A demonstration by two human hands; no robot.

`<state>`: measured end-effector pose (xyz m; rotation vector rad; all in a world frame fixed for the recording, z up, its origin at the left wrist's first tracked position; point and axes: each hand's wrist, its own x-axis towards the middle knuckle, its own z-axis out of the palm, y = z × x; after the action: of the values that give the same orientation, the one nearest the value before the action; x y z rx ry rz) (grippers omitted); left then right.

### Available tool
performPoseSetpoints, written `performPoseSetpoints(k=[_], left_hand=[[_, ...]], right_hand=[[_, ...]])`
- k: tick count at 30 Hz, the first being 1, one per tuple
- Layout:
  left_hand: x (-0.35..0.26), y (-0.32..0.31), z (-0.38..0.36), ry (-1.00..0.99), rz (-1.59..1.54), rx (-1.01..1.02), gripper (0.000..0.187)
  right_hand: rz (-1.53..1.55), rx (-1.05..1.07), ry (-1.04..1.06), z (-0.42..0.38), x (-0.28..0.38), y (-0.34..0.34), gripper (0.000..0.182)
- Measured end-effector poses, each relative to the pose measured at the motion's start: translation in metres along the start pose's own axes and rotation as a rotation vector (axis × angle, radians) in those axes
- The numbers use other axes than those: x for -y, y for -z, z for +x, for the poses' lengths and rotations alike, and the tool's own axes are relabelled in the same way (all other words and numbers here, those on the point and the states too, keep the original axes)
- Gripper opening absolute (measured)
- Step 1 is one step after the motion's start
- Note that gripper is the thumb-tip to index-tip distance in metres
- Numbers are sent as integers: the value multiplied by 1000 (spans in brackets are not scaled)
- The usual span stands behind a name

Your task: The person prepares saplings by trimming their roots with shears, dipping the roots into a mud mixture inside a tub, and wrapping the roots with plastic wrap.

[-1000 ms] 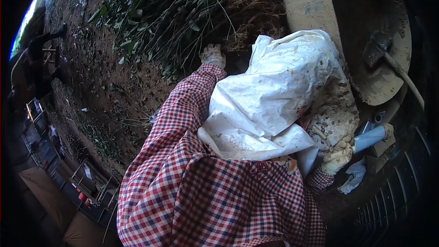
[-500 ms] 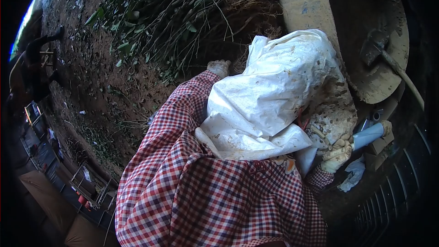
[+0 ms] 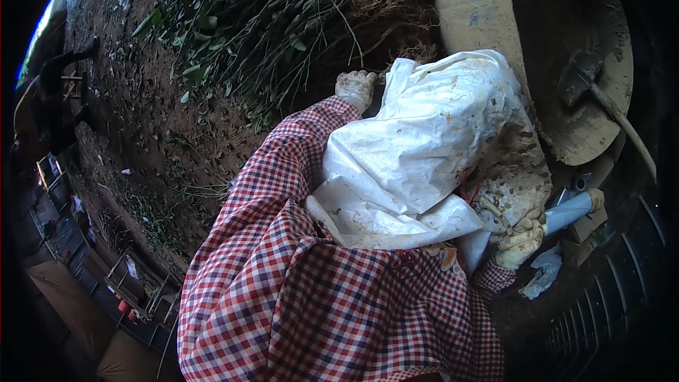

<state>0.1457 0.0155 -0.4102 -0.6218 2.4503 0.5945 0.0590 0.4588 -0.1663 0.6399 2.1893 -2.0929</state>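
Note:
My left hand (image 3: 356, 89), in a dirty whitish glove, has its fingers curled at the edge of a pile of leafy saplings (image 3: 283, 35) with bare roots. What it grips, if anything, is hidden. My right hand (image 3: 522, 242), also in a muddy glove, is closed beside a muddy clump (image 3: 513, 194) on my lap; its contents cannot be made out. Just beyond that hand lies a roll of pale blue film (image 3: 568, 212). A white woven plastic sheet (image 3: 424, 148), smeared with mud, covers my lap between both hands.
At the upper right is a large mud-stained tub (image 3: 477, 0) with a shovel (image 3: 601, 92) in it. Crumpled plastic (image 3: 544, 272) lies near the roll. Another person (image 3: 53, 99) is at the far left. Leaves litter the soil (image 3: 155, 134).
My left hand has moved slightly up and to the right along the saplings' edge, showing more of the glove. My right hand has barely moved.

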Motion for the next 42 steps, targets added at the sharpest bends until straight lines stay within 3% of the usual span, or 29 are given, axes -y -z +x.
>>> performPoseSetpoints(k=[8,18,21,25,32,36,39,42], left_hand=[[-6,10,19,-20,-30,293,42],[-9,-10,4,-103,119,285,47],[-3,-46,8,-115,26,146,52],[-6,-45,2,-164,-102,12,53],[-16,2,21,-155,-65,-13,44],[-7,-19,46,-186,149,-158,46],[-10,-4,52,-109,84,149,45],[-11,-2,48,-98,109,220,41]], right_hand=[[-10,9,-1,0,2,-4,38],[-18,20,-9,3,4,-7,39],[-20,25,-14,3,4,-8,39],[-19,32,-19,4,4,-10,39],[-22,32,-13,3,5,-11,39],[-12,30,-15,4,5,-10,39],[0,30,-16,5,6,-9,39],[12,34,-18,7,4,-11,39]])
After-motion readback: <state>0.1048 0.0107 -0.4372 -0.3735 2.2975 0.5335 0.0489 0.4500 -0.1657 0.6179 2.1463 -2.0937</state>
